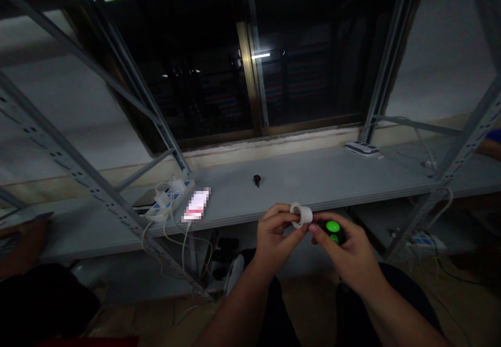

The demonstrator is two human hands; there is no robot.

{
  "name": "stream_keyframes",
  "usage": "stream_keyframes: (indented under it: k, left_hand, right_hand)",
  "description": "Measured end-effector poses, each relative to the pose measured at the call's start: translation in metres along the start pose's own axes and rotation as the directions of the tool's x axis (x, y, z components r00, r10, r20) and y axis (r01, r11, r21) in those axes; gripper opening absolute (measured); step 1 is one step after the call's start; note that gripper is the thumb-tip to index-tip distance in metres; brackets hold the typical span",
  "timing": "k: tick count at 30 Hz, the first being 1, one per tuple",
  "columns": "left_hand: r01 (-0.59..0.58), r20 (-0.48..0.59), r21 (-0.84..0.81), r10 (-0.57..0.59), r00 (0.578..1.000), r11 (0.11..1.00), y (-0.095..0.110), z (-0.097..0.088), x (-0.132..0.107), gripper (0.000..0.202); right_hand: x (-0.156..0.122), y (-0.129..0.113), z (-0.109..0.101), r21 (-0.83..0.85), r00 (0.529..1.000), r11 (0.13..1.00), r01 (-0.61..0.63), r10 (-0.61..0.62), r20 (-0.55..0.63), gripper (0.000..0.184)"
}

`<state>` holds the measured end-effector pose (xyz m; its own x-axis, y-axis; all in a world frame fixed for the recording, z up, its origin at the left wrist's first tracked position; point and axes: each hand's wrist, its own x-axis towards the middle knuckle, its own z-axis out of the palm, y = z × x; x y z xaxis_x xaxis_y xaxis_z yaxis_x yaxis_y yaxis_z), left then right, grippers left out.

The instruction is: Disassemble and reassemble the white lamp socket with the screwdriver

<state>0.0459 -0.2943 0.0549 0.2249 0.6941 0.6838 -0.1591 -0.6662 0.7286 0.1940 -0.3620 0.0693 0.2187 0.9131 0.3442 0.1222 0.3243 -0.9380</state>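
My left hand (272, 237) is closed on a short white tube (307, 215), its fingers and thumb on the rim and partly inside the opening. The tube's round opening faces left. Close beside it, my right hand (354, 253) is closed around a small black object with bright green parts (333, 226); its exact kind is unclear. The right fingertips meet the tube's right side. Both hands are in front of the grey shelf's edge (242, 216). Farther back on that shelf lies a small dark object (257, 180).
A lit phone (196, 204) lies at the shelf's left, by a power strip (168, 201) with trailing cables. At the back right is a flat white-and-grey device (362, 149). Metal uprights (74, 169) frame both sides. Another person's arm (23, 248) shows at far left.
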Motion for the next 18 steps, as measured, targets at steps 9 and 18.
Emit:
stream_keyframes:
  k: [9,18]
  left_hand:
    - [-0.055,0.019,0.438,0.052,0.998,0.897,-0.050,-0.012,0.040,0.011]
    - [-0.019,0.091,0.563,-0.038,0.995,0.826,-0.106,-0.048,0.105,0.016]
  right_hand:
    - [0.078,0.061,0.010,0.162,0.963,0.954,-0.253,0.233,0.135,0.046]
    - [0.178,0.096,0.029,0.174,0.824,0.830,-0.530,0.455,0.337,0.039]
